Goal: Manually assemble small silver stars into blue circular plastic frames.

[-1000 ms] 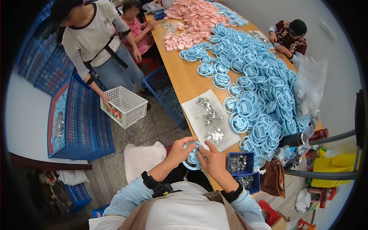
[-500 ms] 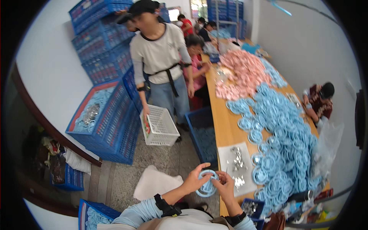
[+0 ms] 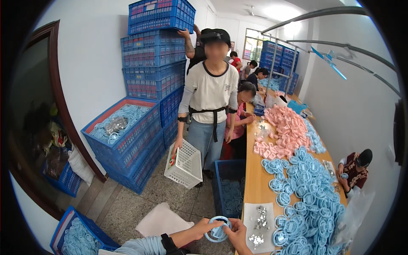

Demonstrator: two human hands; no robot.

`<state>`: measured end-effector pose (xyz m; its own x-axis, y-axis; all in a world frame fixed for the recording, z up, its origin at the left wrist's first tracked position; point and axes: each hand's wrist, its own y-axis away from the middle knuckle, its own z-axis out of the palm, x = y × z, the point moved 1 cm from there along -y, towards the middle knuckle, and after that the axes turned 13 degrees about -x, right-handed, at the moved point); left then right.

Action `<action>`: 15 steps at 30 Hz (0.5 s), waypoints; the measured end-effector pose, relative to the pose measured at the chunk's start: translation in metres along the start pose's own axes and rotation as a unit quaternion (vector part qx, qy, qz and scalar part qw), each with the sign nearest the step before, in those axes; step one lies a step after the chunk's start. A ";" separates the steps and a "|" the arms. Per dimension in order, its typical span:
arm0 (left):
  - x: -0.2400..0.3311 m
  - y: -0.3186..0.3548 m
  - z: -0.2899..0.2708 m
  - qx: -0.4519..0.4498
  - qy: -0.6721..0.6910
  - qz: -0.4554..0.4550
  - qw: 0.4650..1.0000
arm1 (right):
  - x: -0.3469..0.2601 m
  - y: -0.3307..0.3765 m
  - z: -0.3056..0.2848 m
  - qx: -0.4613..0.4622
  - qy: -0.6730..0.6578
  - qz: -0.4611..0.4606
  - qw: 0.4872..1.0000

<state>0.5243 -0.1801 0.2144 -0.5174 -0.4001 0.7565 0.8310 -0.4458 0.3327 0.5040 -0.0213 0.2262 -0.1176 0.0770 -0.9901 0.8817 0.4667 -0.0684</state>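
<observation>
My left hand [image 3: 203, 228] and my right hand [image 3: 238, 234] both grip one light blue plastic ring part [image 3: 217, 229] at the bottom of the view, just left of the wooden table [image 3: 255, 178]. A white sheet [image 3: 260, 221] with small shiny metal pieces lies on the table beside my right hand. A big heap of the same blue ring parts [image 3: 310, 199] covers the table to the right. Pink parts [image 3: 284, 131] are piled farther along it.
A person in a white shirt stands ahead holding a white plastic basket [image 3: 185, 163]. Blue crates [image 3: 123, 131] are stacked along the left wall; another [image 3: 231, 187] sits by the table. Several people sit at the table, one at the right [image 3: 356, 168]. A white cloth [image 3: 161, 221] lies on the floor.
The camera has tilted up from the table toward the room. My hands keep hold of the blue ring. The standing person has come closer with the white basket.
</observation>
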 end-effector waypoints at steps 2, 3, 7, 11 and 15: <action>-0.003 -0.002 -0.001 -0.002 -0.014 0.000 1.000 | 0.002 0.007 0.001 0.004 -0.028 0.045 0.999; -0.001 -0.003 0.000 0.017 -0.041 0.010 0.999 | 0.007 0.005 0.002 0.014 -0.030 0.053 0.998; 0.004 -0.011 -0.008 0.048 -0.086 0.064 0.993 | 0.021 -0.012 0.002 -0.027 0.030 -0.016 0.999; 0.008 -0.027 -0.014 -0.037 -0.115 0.019 0.992 | 0.013 -0.010 -0.008 0.009 0.093 0.080 0.992; -0.020 -0.061 -0.022 -0.096 -0.222 -0.119 0.963 | 0.066 0.023 -0.036 0.089 0.036 0.133 0.987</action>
<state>0.4793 -0.1622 0.1671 -0.5149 0.0958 0.8519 0.6237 -0.6399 0.4489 0.5003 0.0267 0.1642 0.1019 0.2409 -0.9652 0.9511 0.2608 0.1655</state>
